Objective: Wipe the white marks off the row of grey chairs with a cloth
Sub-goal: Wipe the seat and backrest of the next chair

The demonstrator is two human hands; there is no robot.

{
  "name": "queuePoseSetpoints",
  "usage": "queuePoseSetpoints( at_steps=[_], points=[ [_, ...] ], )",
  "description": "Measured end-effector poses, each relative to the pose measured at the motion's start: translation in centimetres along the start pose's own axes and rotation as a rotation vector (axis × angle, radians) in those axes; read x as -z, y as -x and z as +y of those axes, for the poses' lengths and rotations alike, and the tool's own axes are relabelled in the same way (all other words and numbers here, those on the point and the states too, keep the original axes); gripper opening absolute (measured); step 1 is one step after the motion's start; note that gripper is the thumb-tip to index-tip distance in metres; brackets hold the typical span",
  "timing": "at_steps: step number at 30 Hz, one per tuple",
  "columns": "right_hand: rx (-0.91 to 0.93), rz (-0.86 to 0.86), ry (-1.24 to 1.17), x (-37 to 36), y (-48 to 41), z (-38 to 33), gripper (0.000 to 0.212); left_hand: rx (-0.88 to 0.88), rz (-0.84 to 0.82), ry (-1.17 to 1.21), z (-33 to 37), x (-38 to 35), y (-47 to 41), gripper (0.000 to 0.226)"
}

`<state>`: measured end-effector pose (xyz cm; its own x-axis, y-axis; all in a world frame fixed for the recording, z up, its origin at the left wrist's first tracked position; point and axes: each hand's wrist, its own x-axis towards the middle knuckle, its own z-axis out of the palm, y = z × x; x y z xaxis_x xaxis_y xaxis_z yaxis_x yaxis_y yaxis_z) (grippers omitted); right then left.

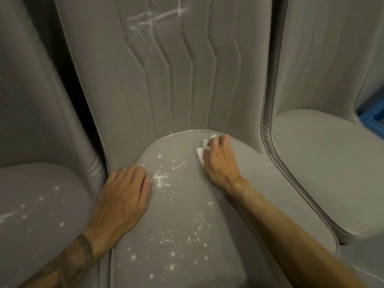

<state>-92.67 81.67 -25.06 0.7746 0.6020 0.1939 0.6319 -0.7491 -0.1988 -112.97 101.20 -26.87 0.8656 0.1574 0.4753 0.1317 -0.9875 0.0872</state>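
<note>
The middle grey chair's seat is speckled with white marks down its centre and front. My right hand presses a small white cloth onto the back of this seat, close to the backrest. My left hand lies flat on the seat's left edge, fingers together, holding nothing. White smears streak the top of the quilted backrest. The left chair's seat also carries white spots and streaks.
A third grey chair stands on the right, its seat showing no marks. A dark gap separates the left and middle chairs. Something blue shows at the far right edge behind the chairs.
</note>
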Motion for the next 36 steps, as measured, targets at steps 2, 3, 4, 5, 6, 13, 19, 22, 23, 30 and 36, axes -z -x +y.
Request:
queuePoseSetpoints(
  at_steps=[2, 3, 4, 5, 6, 13, 19, 22, 23, 30, 36],
  points=[
    [0.124, -0.027, -0.144, 0.2, 0.5, -0.8, 0.043, 0.022, -0.015, -0.005, 0.0, -0.1, 0.0, 0.022],
    [0.143, -0.024, -0.144, 0.8, 0.3, 0.3, 0.038, 0.033, -0.020, -0.005, 0.1, -0.1, 0.1, 0.022],
    [0.116, -0.017, -0.092, 1.3, -0.1, 1.9, 0.034, 0.040, -0.025, -0.008, 0.1, -0.2, 0.1, 0.022],
    [0.048, -0.013, -0.032, 2.0, -0.7, 3.6, 0.034, 0.040, -0.031, -0.017, 0.0, -0.2, 0.1, 0.022],
    [-0.054, -0.008, 0.027, 2.5, -1.2, 4.9, 0.037, 0.038, -0.036, -0.025, 0.2, -0.2, 0.1, 0.022],
    [0.222, -0.108, -0.112, 0.2, -0.1, -2.4, 0.057, 0.058, -0.033, -0.046, -0.1, -0.4, 0.2, 0.020],
    [-0.083, -0.103, 0.107, 1.3, -2.3, 4.4, 0.051, 0.030, -0.047, -0.087, 0.0, -0.9, 0.0, 0.021],
    [-0.002, -0.007, 0.076, -0.7, -2.9, -0.1, 0.030, 0.026, -0.039, -0.102, 0.0, -1.2, -0.1, 0.021],
    [0.088, 0.007, 0.021, -1.5, -2.7, -1.6, 0.031, 0.035, -0.034, -0.092, 0.0, -1.3, -0.1, 0.020],
    [0.001, -0.037, 0.067, 0.3, -4.4, 1.9, 0.044, 0.038, -0.019, -0.052, 0.1, -1.1, 0.1, 0.020],
    [0.315, -0.084, -0.077, -2.3, -2.8, -7.2, 0.040, 0.063, -0.023, -0.046, -0.2, -0.7, 0.2, 0.018]
  ],
)
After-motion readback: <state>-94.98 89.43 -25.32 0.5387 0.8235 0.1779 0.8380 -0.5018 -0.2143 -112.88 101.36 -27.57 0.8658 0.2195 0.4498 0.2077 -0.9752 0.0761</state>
